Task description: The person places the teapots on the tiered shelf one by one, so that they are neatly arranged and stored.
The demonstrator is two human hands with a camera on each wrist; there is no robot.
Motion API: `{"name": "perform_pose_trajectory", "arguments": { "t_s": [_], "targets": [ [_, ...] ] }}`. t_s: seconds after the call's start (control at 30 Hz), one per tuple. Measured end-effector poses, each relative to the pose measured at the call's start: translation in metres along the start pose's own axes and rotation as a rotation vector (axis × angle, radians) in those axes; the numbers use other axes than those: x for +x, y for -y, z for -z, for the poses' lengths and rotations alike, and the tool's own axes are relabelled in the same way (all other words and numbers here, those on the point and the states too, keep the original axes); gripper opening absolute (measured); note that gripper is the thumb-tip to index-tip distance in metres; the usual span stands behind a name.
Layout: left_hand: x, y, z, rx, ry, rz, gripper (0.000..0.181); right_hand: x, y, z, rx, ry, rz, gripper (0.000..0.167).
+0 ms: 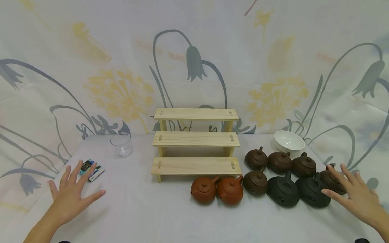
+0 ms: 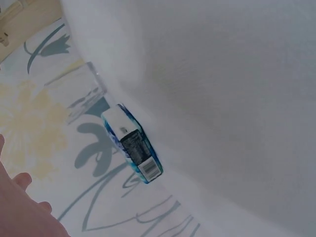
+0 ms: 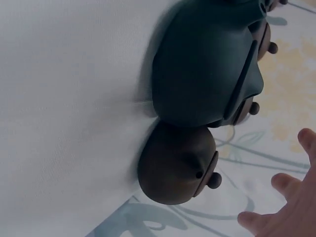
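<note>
My left hand (image 1: 69,201), fingers spread, hovers over the left of the table, its fingertips by a small blue, white and black box (image 1: 92,169). The left wrist view shows that box (image 2: 133,144) with part of the hand (image 2: 24,210) beside it. At the right, my right hand (image 1: 358,199) is spread beside a brown teapot (image 1: 332,181) and a black teapot (image 1: 313,191), partly overlapping the brown one in the head view. In the right wrist view the hand (image 3: 291,202) appears apart from the brown teapot (image 3: 175,163). Both hands hold nothing.
A three-step wooden stand (image 1: 196,166) is at the centre back. Two orange-brown teapots (image 1: 203,190) sit before it, with several brown and black teapots to their right. A white bowl (image 1: 288,141) stands at the back right, a clear glass (image 1: 122,145) at the back left.
</note>
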State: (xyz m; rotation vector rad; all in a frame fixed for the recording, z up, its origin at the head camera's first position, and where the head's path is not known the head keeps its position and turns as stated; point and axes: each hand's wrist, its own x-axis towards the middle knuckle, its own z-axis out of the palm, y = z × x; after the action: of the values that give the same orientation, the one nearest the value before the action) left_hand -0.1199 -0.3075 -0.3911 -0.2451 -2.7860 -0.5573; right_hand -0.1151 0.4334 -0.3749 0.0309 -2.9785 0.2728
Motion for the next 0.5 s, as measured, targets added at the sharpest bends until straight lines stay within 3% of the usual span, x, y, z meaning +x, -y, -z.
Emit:
{"name": "perform_pose_trajectory", "arguments": {
  "t_s": [0.23, 0.37, 0.5],
  "targets": [
    [0.014, -0.013, -0.003, -0.125, -0.065, -0.065, 0.086, 0.008, -0.013, -0.008, 0.200, -0.007, 0.012, 0.084],
    [0.021, -0.020, -0.008, -0.207, -0.083, -0.107, 0.086, 0.020, -0.055, -0.032, 0.247, -0.012, -0.017, 0.085],
    [0.027, -0.027, -0.015, -0.282, -0.057, -0.116, 0.085, 0.030, -0.096, -0.055, 0.246, -0.038, -0.030, 0.089]
  ]
}}
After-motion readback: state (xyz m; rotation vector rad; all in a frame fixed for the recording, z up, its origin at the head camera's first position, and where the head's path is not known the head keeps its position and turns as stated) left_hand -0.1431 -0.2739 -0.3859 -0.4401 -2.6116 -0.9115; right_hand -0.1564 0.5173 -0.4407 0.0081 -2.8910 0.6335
